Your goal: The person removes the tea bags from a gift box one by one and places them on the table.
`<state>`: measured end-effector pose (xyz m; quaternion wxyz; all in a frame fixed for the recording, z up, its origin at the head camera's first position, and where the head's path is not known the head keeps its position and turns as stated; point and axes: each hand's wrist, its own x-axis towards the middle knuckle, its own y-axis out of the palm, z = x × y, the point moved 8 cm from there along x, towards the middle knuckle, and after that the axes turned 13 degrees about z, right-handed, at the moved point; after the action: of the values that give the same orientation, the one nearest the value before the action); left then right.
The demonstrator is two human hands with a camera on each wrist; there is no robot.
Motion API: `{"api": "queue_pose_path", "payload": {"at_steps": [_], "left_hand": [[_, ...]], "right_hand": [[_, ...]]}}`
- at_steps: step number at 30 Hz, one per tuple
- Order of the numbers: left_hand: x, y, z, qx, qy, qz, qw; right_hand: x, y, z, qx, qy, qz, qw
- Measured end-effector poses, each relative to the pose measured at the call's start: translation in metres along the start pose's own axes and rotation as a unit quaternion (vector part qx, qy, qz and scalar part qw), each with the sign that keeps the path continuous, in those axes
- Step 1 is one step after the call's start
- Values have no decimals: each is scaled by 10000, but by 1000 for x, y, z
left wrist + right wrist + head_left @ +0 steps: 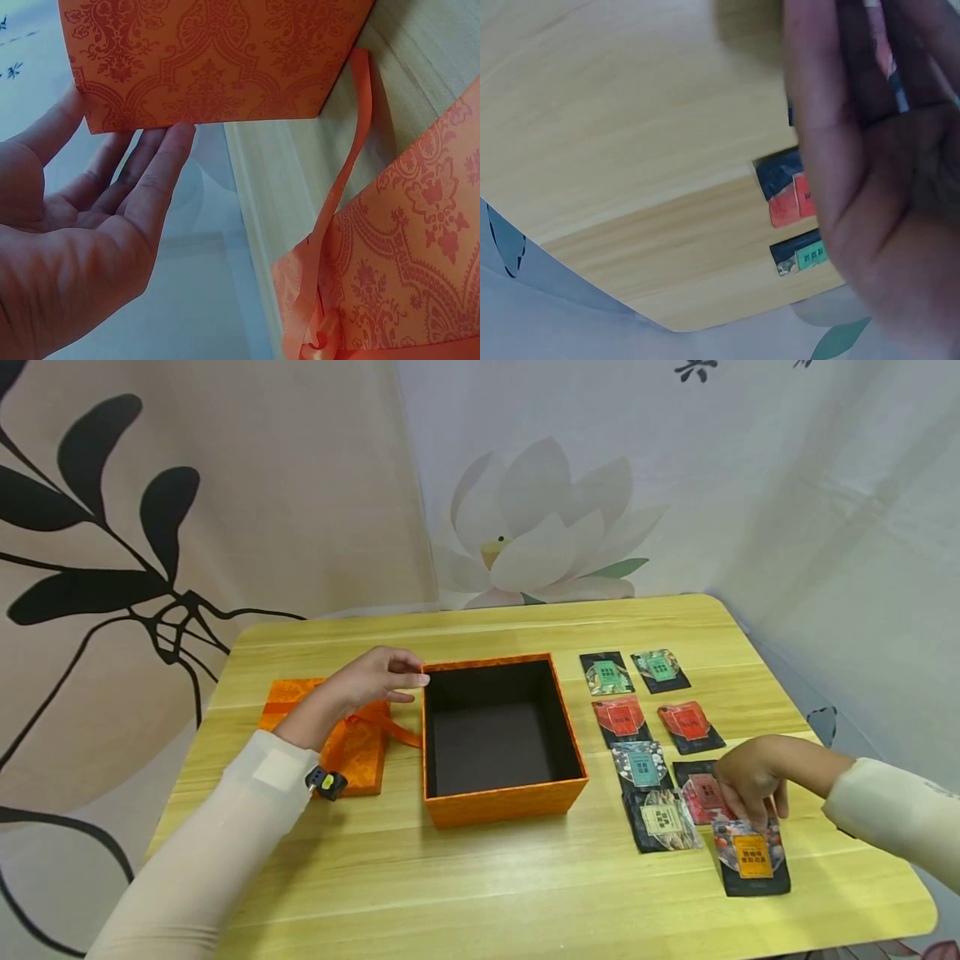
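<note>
An open orange box [501, 810], black inside, stands on the table. My left hand [375, 677] touches its far left corner, thumb at the rim; in the left wrist view its fingers lie loosely along the edge of the patterned wall [202, 60]. To the right, my right hand [753, 777] pinches the upper edge of a black sachet with an orange label [752, 860]. Just behind that hand lies a red-labelled sachet [705, 793], partly covered. The right wrist view shows the palm [900, 187] but not the pinched sachet clearly.
Left of the box lies an orange lid [363, 768] with a ribbon [393, 727], partly under my left forearm. Other sachets form two columns: green-labelled [606, 674], red-labelled [621, 720], blue-labelled [642, 767] and cream-labelled [662, 820]. A printed curtain [547, 527] hangs behind the table.
</note>
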<state>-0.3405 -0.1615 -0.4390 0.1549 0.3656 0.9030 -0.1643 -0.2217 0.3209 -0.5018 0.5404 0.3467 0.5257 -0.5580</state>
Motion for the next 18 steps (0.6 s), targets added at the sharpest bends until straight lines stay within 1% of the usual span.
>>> {"api": "queue_pose_path", "payload": {"at_steps": [5, 8, 12, 18], "left_hand": [[0, 1, 0, 23, 26, 20, 10000], [0, 1, 0, 27, 17, 25, 10000], [1, 0, 1, -1, -28, -8, 10000], [1, 0, 1, 14, 3, -5, 10000]], "right_hand": [[6, 3, 0, -256, 25, -137, 9996], [8, 4, -1, -309, 55, -171, 9994], [8, 3, -1, -310, 75, -188, 9993], [8, 2, 0, -264, 58, -204, 9994]]}}
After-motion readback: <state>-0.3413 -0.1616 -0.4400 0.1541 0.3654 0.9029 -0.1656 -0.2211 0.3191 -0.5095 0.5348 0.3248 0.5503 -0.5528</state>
